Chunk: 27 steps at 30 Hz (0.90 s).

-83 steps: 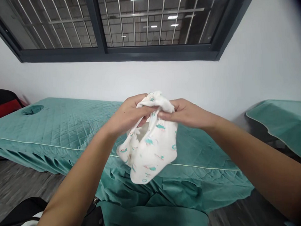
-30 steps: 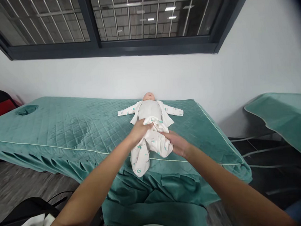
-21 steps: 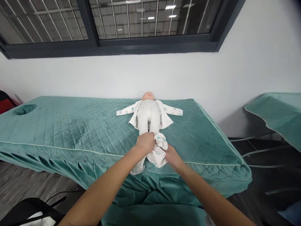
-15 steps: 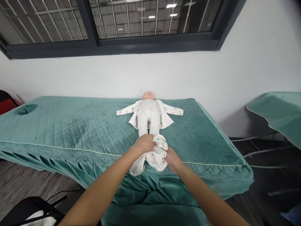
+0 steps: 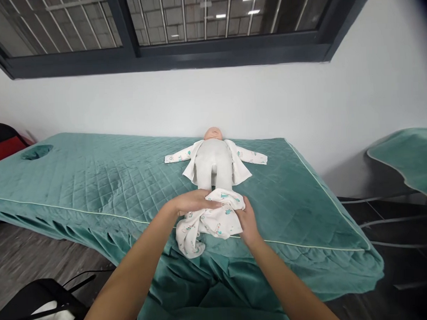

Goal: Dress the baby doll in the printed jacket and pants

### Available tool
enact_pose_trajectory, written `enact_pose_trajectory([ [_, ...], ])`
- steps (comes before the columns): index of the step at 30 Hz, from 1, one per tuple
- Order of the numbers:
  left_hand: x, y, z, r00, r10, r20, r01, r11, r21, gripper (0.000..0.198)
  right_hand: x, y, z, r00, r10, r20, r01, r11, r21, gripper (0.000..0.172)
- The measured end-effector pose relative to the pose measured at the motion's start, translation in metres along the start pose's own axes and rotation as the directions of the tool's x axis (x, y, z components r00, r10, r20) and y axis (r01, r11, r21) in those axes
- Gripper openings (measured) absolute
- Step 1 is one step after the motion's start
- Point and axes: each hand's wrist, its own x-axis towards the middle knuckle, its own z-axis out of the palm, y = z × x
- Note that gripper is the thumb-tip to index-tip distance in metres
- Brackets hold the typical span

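Doll (image 5: 214,153): jacket (image 5: 240,168) open, pants (image 5: 219,223) not up.
Pants bunched at doll's 6 o'clock (feet hidden; can't tell if inside); left hand (image 5: 194,200) grasping them at 9, right hand (image 5: 249,222) at 3.

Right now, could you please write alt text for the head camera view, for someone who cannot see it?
In the grip of a person's left hand and right hand is a bunched white patterned garment, at the legs of a doll. The doll lies on a green bed with an open white jacket spread around it, below a dark-framed window.
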Motion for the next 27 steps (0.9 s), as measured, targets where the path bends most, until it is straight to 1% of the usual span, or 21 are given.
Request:
enact_pose_trajectory([
  [2,0.001,-0.001,-0.008,1.0,0.023,0.018,-0.022,0.998,-0.059,0.054,0.005,-0.003,0.0,0.999,-0.042,-0.016,0.04,0.996,-0.075,0.026],
  [4,0.005,-0.001,-0.013,0.999,0.043,-0.016,-0.045,0.988,-0.149,0.054,0.008,-0.006,0.0,0.996,-0.082,-0.033,0.078,0.99,-0.118,0.022],
  [6,0.012,-0.001,-0.014,0.992,0.053,-0.115,-0.082,0.961,-0.264,0.053,0.011,-0.008,0.001,0.991,-0.12,-0.051,0.113,0.984,-0.136,0.02],
  [8,0.019,0.0,-0.014,0.97,0.072,-0.23,-0.145,0.938,-0.316,0.049,0.017,-0.007,0.001,0.985,-0.157,-0.069,0.145,0.977,-0.154,0.019],
  [9,0.023,0.002,-0.013,0.953,0.097,-0.285,-0.182,0.94,-0.289,0.047,0.021,-0.006,0.001,0.983,-0.169,-0.076,0.155,0.974,-0.167,0.018],
  [10,0.028,0.004,-0.013,0.934,0.136,-0.332,-0.22,0.948,-0.229,0.044,0.025,-0.005,0.001,0.98,-0.179,-0.083,0.162,0.97,-0.182,0.018],
  [12,0.036,0.009,-0.015,0.888,0.237,-0.395,-0.277,0.96,-0.048,0.037,0.036,-0.003,0.0,0.976,-0.204,-0.077,0.184,0.96,-0.209,0.016],
  [14,0.044,0.013,-0.017,0.841,0.334,-0.426,-0.303,0.943,0.14,0.031,0.048,-0.003,-0.001,0.972,-0.231,-0.052,0.214,0.951,-0.223,0.017],
  [16,0.054,0.015,-0.02,0.795,0.406,-0.45,-0.302,0.909,0.286,0.027,0.06,-0.005,-0.001,0.967,-0.252,-0.042,0.237,0.946,-0.22,0.018],
  [18,0.063,0.014,-0.021,0.749,0.453,-0.484,-0.271,0.875,0.4,0.025,0.071,-0.006,0.0,0.962,-0.269,-0.048,0.253,0.944,-0.21,0.021],
  [21,0.072,0.011,-0.022,0.689,0.484,-0.539,-0.194,0.84,0.507,0.024,0.084,-0.004,0.002,0.962,-0.263,-0.074,0.244,0.949,-0.202,0.023],
  [22,0.073,0.01,-0.023,0.683,0.479,-0.551,-0.177,0.841,0.512,0.023,0.087,-0.002,0.003,0.963,-0.254,-0.088,0.233,0.952,-0.197,0.022],
  [23,0.072,0.008,-0.024,0.692,0.462,-0.554,-0.169,0.851,0.497,0.023,0.088,0.0,0.003,0.964,-0.247,-0.101,0.226,0.957,-0.185,0.022],
  [24,0.069,0.006,-0.025,0.717,0.434,-0.545,-0.17,0.868,0.466,0.023,0.089,0.002,0.002,0.963,-0.248,-0.103,0.229,0.959,-0.168,0.023],
  [25,0.065,0.004,-0.028,0.751,0.397,-0.527,-0.176,0.89,0.42,0.025,0.088,0.003,0.001,0.962,-0.26,-0.09,0.244,0.958,-0.152,0.026],
  [27,0.056,-0.004,-0.034,0.818,0.325,-0.475,-0.203,0.935,0.29,0.032,0.083,0.003,-0.003,0.948,-0.318,-0.013,0.313,0.939,-0.146,0.033],
])
